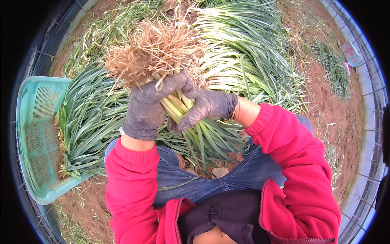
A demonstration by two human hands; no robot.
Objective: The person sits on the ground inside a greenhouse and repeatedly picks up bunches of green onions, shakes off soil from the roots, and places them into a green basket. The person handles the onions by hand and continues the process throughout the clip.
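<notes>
Dark gloves cover both hands. My left hand (152, 105) is closed around a bunch of long-leaved allium plants (173, 109), like green garlic or leeks, gripping the pale stems just below the roots. A thick tuft of dry brown roots (143, 58) points away from me above that hand. Against the same stems, a little lower, my right hand (210, 106) grips with its thumb laid across them; its other fingers are mostly hidden. The green leaves (207, 140) fan down towards my lap, between my knees.
At left a green plastic crate (42, 189) lies tipped with more allium plants (91, 122) in its mouth. A large pile of the same plants (243, 45) spreads ahead. Loose leaves (100, 33) litter the soil (344, 128). Another small container (352, 54) stands far right.
</notes>
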